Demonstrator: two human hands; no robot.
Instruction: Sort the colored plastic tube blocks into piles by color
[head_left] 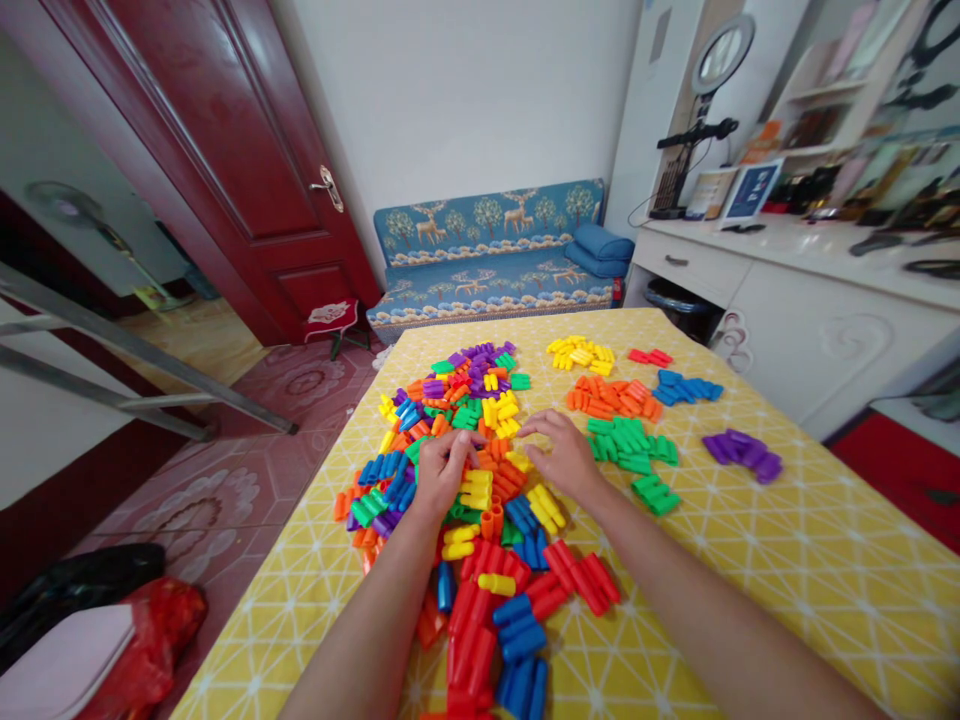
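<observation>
A long heap of mixed plastic pieces [474, 600] in red, blue, yellow, green, orange and purple lies on the yellow patterned tablecloth [300, 610]. Over the heap's middle is my left hand [444, 470], fingers curled, what they hold hidden. My right hand [561, 452] hovers at the heap's right edge, thumb and fingers apart, beside a yellow piece [519, 460]. Right of the heap lie separate groups by colour: yellow [581, 354], orange [613, 398], green [630, 445], blue [686, 387], red [650, 356] and purple [742, 453].
Beyond the table stands a blue patterned sofa [487, 270]. A white dresser [825, 290] with a ring light [724, 55] is at the right. On the left are a metal ladder [135, 400], a small stool [332, 318] and a red bag [157, 640] on the floor.
</observation>
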